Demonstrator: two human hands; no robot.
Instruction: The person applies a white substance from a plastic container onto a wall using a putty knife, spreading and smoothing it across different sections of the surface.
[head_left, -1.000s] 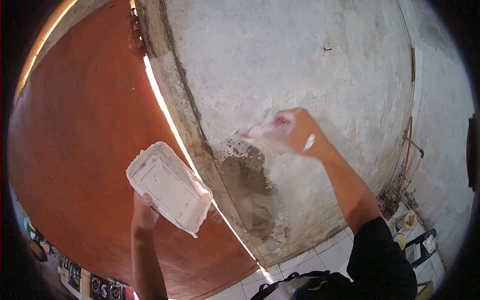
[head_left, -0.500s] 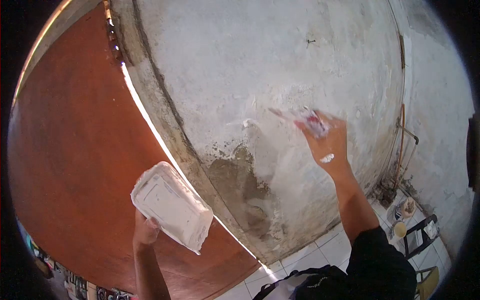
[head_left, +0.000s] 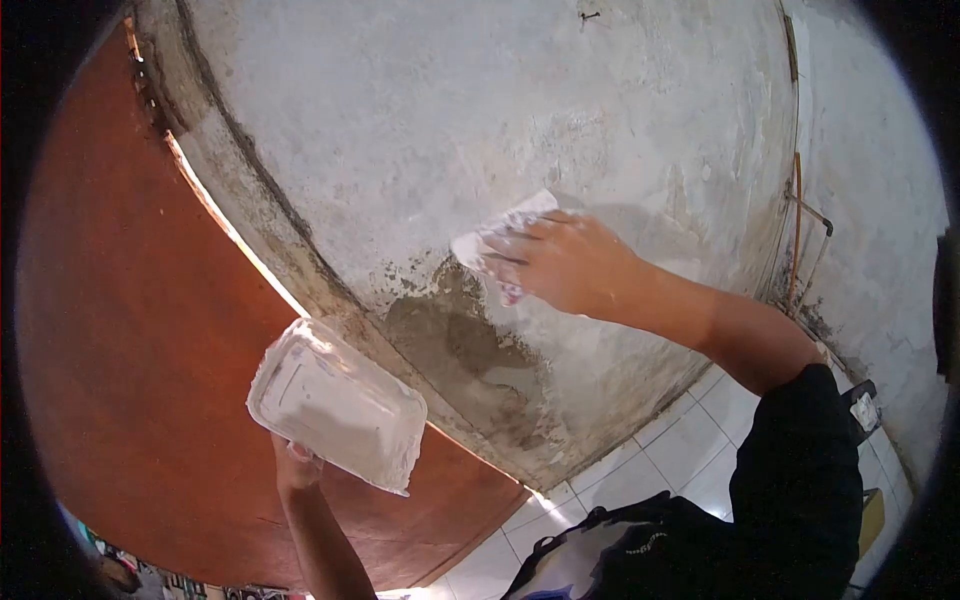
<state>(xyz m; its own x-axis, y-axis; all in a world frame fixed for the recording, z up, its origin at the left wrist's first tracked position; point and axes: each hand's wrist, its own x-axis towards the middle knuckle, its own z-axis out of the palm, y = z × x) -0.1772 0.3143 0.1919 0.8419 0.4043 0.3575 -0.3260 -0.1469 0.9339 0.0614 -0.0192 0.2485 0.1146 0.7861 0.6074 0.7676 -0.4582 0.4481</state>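
My left hand (head_left: 298,465) grips the lower left side of a clear plastic tub (head_left: 258,385). White putty (head_left: 350,415) coats its inside. Out on the grey wall, my right hand (head_left: 565,265) is closed round a flat, putty-smeared spreader (head_left: 535,208), fingers laid over its face. The spreader lies against or very near the plaster, just above a dark bare patch (head_left: 445,320); whether it touches cannot be made out. Part of it is hidden under the fingers.
A reddish-brown door panel (head_left: 160,330) fills the left, with a bright gap along its edge. White floor tiles (head_left: 690,450) meet the wall's foot. At right are a pipe (head_left: 815,213) and a dark object (head_left: 865,410) on the floor. A nail (head_left: 590,16) sticks out high up.
My right hand has swung left and turned, bringing the spreader flat towards the wall above the dark patch. The tub has tilted slightly. The whole view has shifted a little.
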